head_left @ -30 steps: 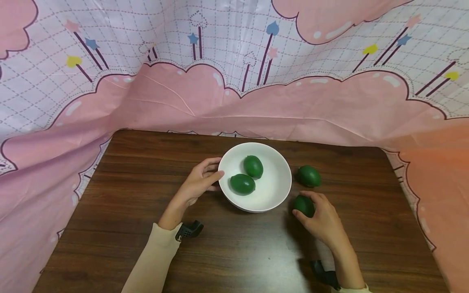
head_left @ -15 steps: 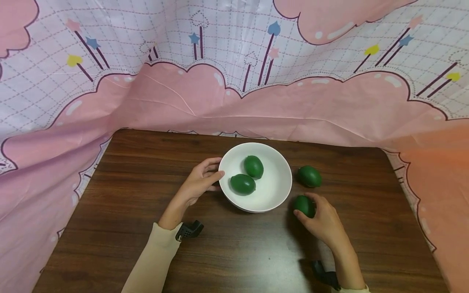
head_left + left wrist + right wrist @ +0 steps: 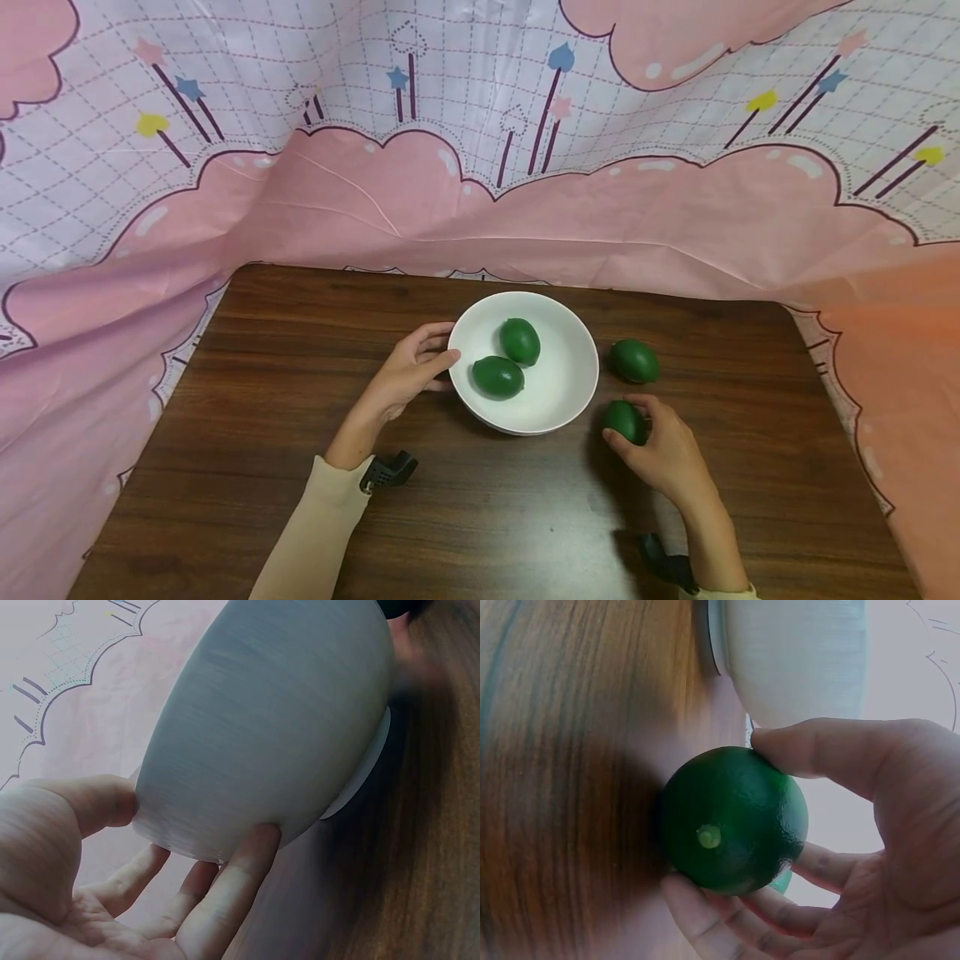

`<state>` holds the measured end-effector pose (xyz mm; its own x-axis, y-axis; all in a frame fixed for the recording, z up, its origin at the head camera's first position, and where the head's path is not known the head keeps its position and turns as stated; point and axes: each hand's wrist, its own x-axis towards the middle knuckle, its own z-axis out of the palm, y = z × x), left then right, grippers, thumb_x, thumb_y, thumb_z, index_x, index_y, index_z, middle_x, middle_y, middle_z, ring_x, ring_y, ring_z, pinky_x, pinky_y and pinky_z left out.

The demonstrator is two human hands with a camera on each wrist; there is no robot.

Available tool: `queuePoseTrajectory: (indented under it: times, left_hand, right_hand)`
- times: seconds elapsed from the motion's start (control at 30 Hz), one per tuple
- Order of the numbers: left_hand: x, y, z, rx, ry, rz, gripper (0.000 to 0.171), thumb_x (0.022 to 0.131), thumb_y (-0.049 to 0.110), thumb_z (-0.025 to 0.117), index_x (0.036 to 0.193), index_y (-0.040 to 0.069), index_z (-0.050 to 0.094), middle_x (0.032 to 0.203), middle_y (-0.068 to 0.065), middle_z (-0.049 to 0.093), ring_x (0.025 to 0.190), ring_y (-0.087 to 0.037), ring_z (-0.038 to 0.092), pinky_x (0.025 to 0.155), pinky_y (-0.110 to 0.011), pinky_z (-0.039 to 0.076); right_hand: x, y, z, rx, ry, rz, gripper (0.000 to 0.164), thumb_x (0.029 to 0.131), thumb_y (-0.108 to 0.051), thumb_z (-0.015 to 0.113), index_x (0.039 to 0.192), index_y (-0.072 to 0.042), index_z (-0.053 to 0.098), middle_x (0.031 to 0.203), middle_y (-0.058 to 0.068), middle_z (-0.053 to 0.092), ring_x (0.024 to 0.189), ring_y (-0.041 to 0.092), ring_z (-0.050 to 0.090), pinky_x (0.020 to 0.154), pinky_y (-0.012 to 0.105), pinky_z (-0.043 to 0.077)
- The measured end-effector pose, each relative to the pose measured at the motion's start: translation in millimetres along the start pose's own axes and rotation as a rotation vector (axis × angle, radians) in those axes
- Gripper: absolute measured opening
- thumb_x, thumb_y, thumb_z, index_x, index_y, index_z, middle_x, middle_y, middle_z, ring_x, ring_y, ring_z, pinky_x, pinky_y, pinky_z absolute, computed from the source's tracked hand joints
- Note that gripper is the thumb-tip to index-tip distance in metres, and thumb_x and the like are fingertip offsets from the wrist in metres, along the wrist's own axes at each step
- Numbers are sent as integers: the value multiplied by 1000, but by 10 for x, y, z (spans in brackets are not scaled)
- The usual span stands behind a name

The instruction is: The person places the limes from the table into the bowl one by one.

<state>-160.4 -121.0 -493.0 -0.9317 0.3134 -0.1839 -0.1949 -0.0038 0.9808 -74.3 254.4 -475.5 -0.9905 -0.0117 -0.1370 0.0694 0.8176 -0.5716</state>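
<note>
A white bowl (image 3: 558,367) stands on the wooden table with two green limes inside, one lime (image 3: 519,342) behind the other lime (image 3: 497,377). At the bowl's left side my left hand (image 3: 406,367) holds it, thumb at the rim and fingertips against the outer wall; the left wrist view shows this bowl wall (image 3: 277,727) up close. To the right of the bowl, my right hand (image 3: 663,446) grips another lime (image 3: 735,821) between thumb and fingers, low over the table. Whether that lime touches the tabletop I cannot tell. Just behind it lies a further lime (image 3: 634,361).
The dark wooden table (image 3: 300,333) reaches back to a pink and white patterned cloth (image 3: 525,208) that hangs behind it and at both sides. A black wrist strap mount (image 3: 388,472) sits on the left wrist, another black mount (image 3: 663,562) on the right.
</note>
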Motion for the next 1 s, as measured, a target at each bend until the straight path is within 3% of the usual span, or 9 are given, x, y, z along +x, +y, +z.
queuePoseTrajectory:
  times: [0.37, 0.77, 1.0]
  left_hand:
    - [-17, 4, -4, -1, 5, -2, 54, 105, 14, 66, 155, 9, 47, 149, -25, 52, 126, -35, 63, 87, -47, 66]
    - [-4, -11, -3, -9, 0, -2, 54, 104, 15, 67, 155, 10, 47, 148, -25, 53, 125, -34, 64, 87, -47, 66]
    - [-7, -7, -1, -11, -4, -5, 55, 104, 14, 66, 155, 9, 46, 149, -25, 53, 127, -37, 63, 87, -47, 66]
  right_hand:
    - [13, 0, -1, 34, 41, 11, 64, 90, -30, 84, 141, -2, 57, 127, 29, 67, 98, 35, 69, 72, 34, 51]
    - [25, -10, -3, 66, 29, 30, 65, 91, -30, 83, 143, -3, 56, 133, 31, 65, 102, 38, 71, 73, 34, 52]
    - [28, -28, -16, 105, 37, 42, 64, 92, -31, 82, 144, -4, 56, 136, 33, 64, 111, 47, 71, 85, 52, 61]
